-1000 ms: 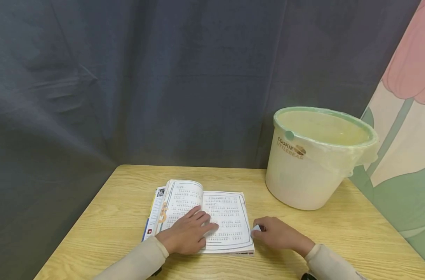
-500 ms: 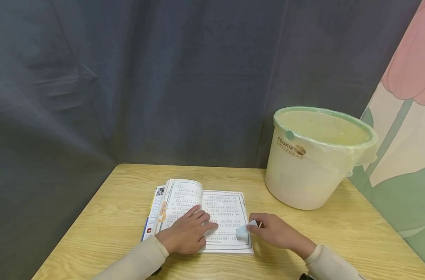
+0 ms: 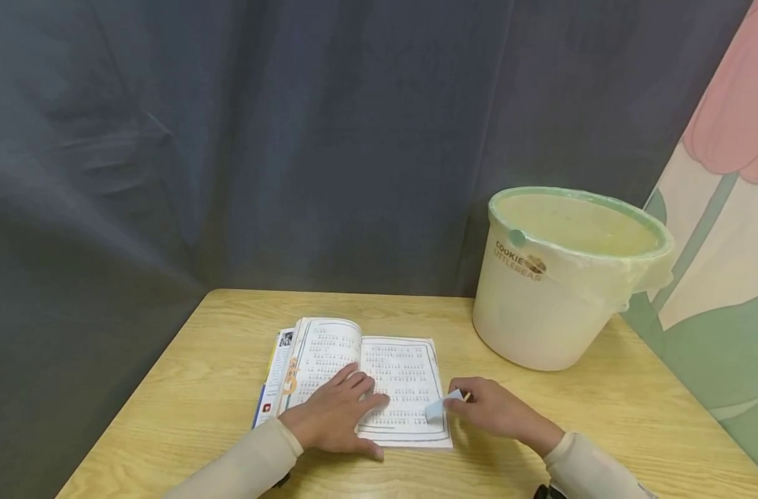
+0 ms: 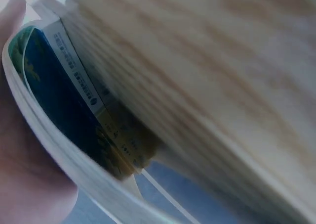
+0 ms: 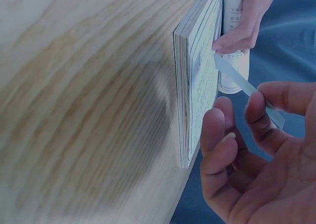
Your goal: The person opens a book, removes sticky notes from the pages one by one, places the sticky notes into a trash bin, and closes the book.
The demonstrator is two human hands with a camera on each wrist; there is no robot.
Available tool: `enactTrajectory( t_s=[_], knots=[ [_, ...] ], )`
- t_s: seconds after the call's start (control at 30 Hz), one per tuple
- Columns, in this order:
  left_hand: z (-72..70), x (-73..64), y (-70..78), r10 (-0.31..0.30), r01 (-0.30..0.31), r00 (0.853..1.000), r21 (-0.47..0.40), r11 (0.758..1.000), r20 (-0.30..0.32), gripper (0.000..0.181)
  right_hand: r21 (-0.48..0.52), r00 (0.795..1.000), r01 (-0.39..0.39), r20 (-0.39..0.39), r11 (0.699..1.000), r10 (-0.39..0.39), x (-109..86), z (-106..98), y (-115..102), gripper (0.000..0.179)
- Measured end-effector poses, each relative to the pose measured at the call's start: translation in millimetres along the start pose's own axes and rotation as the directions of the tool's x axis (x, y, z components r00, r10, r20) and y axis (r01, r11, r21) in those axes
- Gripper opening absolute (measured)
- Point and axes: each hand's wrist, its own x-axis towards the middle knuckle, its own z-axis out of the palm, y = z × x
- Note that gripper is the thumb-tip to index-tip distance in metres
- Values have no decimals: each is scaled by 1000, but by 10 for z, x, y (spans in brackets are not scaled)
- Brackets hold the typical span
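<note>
An open book [image 3: 404, 367] lies on the wooden table, its left pages curving up and printed text on both sides. My left hand [image 3: 335, 416] rests across the inner part of the pages, fingers extended and thumb spread toward the near edge. At the book's right edge, my right hand [image 3: 494, 409] pinches a pale blue strip of paper [image 3: 436, 409] between thumb and index finger. In the right wrist view the strip [image 5: 232, 71] slants out from the fingertips over the page, the other fingers loosely curled. The left wrist view shows the book's blue cover [image 4: 64, 100] from below.
A large pale bucket [image 3: 535, 312] with a green rim stands at the table's back right. Under the book's left side another printed sheet or cover [image 3: 274, 384] sticks out. A dark curtain [image 3: 341, 152] hangs behind the wooden table [image 3: 186, 416].
My right hand has moved slightly up and left, bringing the paper strip from beside the book to over the right page. My left thumb has spread outward; that hand otherwise stays put.
</note>
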Motion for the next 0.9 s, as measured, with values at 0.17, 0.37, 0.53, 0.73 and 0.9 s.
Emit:
enactTrajectory(
  t_s=[0.17,0.37,0.53,0.73,0.9],
  knots=[
    [-34,15,5,6,-6,1000,-6,1000,16,76,16,999,-27,-22,1000,27,10,-33,34,20],
    [-99,1,-2,-2,8,997,-80,997,78,69,40,997,-55,-59,998,57,6,-53,66,20],
    [-122,12,-16,-13,28,994,-135,990,109,59,93,992,-68,-101,993,77,13,-70,72,20],
    [-105,42,-7,-33,53,995,-213,976,97,70,142,970,-113,-200,983,140,24,-82,37,19],
    [-102,40,27,-79,93,994,-221,971,73,80,156,972,-104,-191,982,133,24,-63,32,19]
  ],
)
